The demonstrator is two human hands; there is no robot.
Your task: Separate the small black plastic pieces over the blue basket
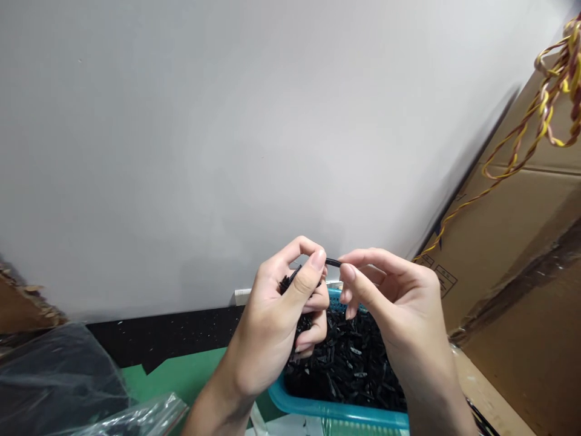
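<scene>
A short thin black piece (333, 262), like a bit of tubing or cable, spans the gap between my two hands. My left hand (285, 303) is closed, pinching one end with thumb and forefinger while its other fingers curl round several more small black pieces (290, 280). Thumb and forefinger of my right hand (394, 297) pinch the other end. Below both hands sits a blue plastic basket (345, 413) filled with many small black pieces (351, 357), partly hidden by the hands.
A grey wall (272, 121) rises behind. Cardboard boxes (521, 242) stand at right, with twisted yellow-and-brown wires (551, 103) hanging over them. Clear plastic bags (59, 369) lie at lower left, beside a green mat (177, 378) and a black strip (181, 333).
</scene>
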